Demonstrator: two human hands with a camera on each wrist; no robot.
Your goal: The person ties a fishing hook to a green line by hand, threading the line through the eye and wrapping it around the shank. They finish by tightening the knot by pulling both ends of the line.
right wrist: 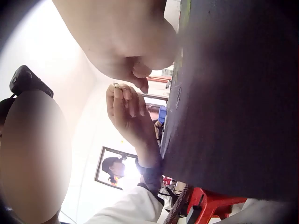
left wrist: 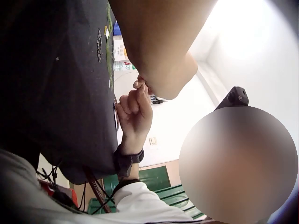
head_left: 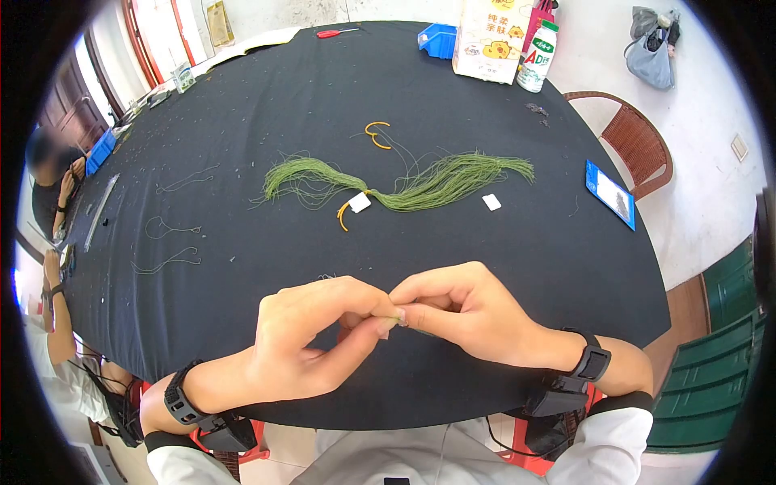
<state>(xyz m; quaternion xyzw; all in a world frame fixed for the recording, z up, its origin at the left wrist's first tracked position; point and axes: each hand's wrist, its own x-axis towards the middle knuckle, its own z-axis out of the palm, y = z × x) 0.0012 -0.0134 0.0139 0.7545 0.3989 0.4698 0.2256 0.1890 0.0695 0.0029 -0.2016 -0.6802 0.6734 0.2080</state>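
Close above the near part of the table, my left hand [head_left: 311,335] and right hand [head_left: 477,319] meet at their fingertips. Between thumb and forefinger, each hand pinches a thin greenish strand [head_left: 394,318], mostly hidden by the fingers. The right hand [left wrist: 135,112] shows with bent fingers in the left wrist view, and the left hand [right wrist: 131,112] likewise in the right wrist view. Beyond them lies a long bundle of green thread [head_left: 440,184], gathered near its middle. A white tag [head_left: 360,202] and an orange ring piece [head_left: 343,217] lie at the gathered spot.
Loose thread loops [head_left: 166,259] lie on the black tablecloth [head_left: 267,242] at the left. Another orange ring piece [head_left: 377,136] and a white square [head_left: 491,202] are near the bundle. A blue packet [head_left: 610,196] lies right; a white bottle [head_left: 537,58] stands at the back. Another person sits left.
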